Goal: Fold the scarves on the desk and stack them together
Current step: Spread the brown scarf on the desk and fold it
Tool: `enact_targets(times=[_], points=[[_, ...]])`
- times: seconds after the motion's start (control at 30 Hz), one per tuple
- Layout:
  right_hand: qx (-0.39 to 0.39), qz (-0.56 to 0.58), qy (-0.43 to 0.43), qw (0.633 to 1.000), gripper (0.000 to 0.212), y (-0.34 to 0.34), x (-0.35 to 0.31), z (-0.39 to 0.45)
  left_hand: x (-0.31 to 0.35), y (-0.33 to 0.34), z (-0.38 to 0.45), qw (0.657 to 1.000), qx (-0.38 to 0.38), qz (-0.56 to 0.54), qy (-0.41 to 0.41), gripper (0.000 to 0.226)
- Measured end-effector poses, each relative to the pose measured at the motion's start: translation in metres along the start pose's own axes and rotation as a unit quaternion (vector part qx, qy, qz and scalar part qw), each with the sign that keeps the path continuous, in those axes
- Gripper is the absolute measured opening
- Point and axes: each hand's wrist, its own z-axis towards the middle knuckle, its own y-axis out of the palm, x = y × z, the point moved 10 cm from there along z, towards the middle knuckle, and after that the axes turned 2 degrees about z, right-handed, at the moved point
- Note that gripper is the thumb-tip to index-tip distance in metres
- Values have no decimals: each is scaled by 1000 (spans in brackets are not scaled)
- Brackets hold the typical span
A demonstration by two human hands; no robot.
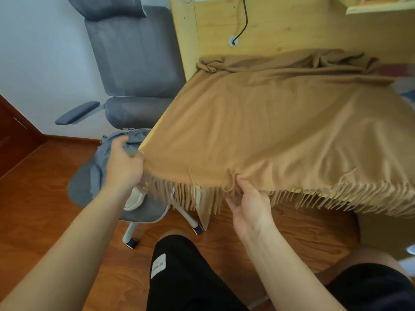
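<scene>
desk top (191,63) mostly hidden under tan scarf (280,131), scarf cut off at right edge

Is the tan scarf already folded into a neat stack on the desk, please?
No: the tan scarf lies spread open over the desk, fringe hanging off the near edge.

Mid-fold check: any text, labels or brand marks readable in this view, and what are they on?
White label on the black shorts: one line of print, seen upside down and too blurred to read for certain.
Camel scarf, blue-grey scarf, grey chair, wooden desk: no text visible.
</scene>
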Motion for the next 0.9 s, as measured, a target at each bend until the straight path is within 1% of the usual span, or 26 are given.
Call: enact_targets(times=[0.03,0.07,0.13,0.17,0.2,0.23,0.33,0.37,0.43,0.57,0.6,0.63,0.7,0.73,0.77,0.8,0.87,0.9], points=[[6,-3,3,1000,31,1,1,-1,24,-3,-8,995,21,51,85,41],[12,-1,7,1000,27,2,0,-2,47,-1,-18,979,33,112,169,36],[34,3,16,999,26,3,0,-3,85,9,-40,920,51,229,313,32],[48,4,18,999,27,4,0,-4,99,19,-52,889,44,261,374,34],[59,5,19,998,26,6,0,-5,107,30,-63,865,28,275,419,36],[62,5,19,998,21,10,-1,-7,113,41,-75,851,2,278,445,37],[64,-12,29,997,11,27,-2,-17,119,73,-104,825,-64,302,474,37],[62,-11,33,997,10,34,-3,-20,115,83,-110,811,-76,328,478,40],[51,-5,46,998,13,47,-4,-21,107,101,-116,788,-103,380,472,54],[22,-43,64,997,26,61,-4,-15,110,121,-123,784,-108,380,478,58],[3,-56,70,996,32,63,-4,-15,111,126,-124,778,-102,388,483,53],[-22,-63,74,995,36,64,-5,-16,110,131,-123,772,-99,398,487,42],[-88,-89,76,989,26,54,-13,-21,110,135,-119,772,-92,407,478,20],[-108,-105,81,985,23,38,-17,-25,112,133,-115,774,-86,407,478,12],[-105,-123,83,983,24,16,-22,-27,114,131,-113,773,-80,405,481,9],[-80,-129,77,985,29,-12,-29,-26,116,129,-111,772,-76,406,483,17],[14,-106,36,994,44,-69,-48,-20,118,129,-111,763,-75,407,497,35],[61,-69,12,996,54,-92,-59,-19,119,130,-112,759,-76,407,503,39]])
